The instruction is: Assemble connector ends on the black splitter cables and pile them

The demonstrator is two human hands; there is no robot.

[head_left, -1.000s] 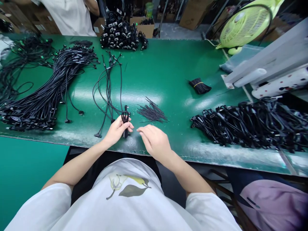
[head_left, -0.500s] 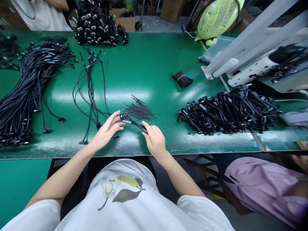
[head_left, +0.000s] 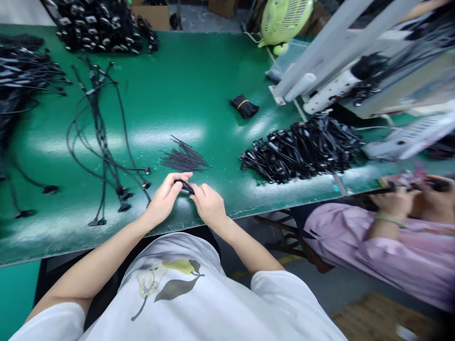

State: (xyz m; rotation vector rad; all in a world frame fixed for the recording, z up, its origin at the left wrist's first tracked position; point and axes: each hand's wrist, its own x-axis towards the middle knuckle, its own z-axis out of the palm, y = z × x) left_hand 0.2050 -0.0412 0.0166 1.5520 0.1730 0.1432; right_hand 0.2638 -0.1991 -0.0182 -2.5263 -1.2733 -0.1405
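A folded black cable [head_left: 185,187] is gripped between my two hands, low over the front part of the green table. My left hand [head_left: 166,196] is closed around its left end. My right hand [head_left: 209,202] pinches the other end, and the fingers hide much of the cable. Just beyond my hands lies a loose pile of short black twist ties [head_left: 185,157]. To the left, several long black cables [head_left: 101,137] with connectors at their ends are spread out on the table.
A banded bundle of ties [head_left: 244,106] lies farther back. At right is a row of coiled cables [head_left: 302,149] beside a metal frame [head_left: 320,52] and a green fan [head_left: 286,21]. More cables [head_left: 99,26] are piled at the back left. A co-worker in pink [head_left: 355,232] sits at right.
My hands have drawn closer together around the cable and nearer to the table's front edge. The view has turned to the right, bringing the co-worker's hands into sight.
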